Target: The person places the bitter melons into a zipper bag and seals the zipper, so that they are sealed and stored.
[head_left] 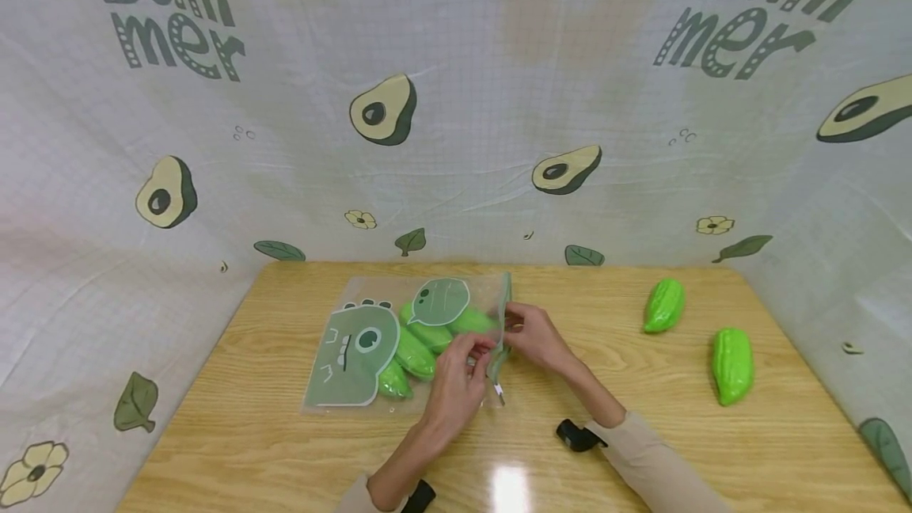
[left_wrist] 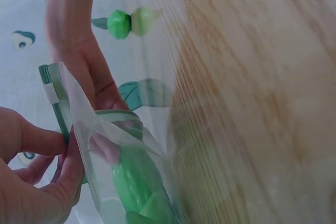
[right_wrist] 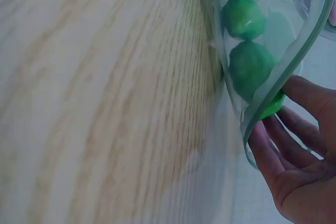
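A clear zip bag [head_left: 456, 394] with a green dinosaur print lies on the table, several green vegetable-shaped pieces [head_left: 415, 353] inside it. My left hand [head_left: 456, 382] pinches the bag's edge near the white slider; in the left wrist view, thumb and fingers of the left hand [left_wrist: 39, 166] hold the green zip strip [left_wrist: 62, 103]. At the mouth's far part, my right hand [head_left: 537, 337] grips the rim. The right wrist view has the right hand [right_wrist: 302, 145] with its thumb outside the green rim [right_wrist: 294, 51] and some fingertips behind it, next to a green piece [right_wrist: 252, 69].
Two loose green pieces lie at the right of the wooden table [head_left: 285, 450], one further back [head_left: 665, 305] and one nearer [head_left: 732, 366]. A printed cloth [head_left: 456, 204] hangs behind the table and along both sides.
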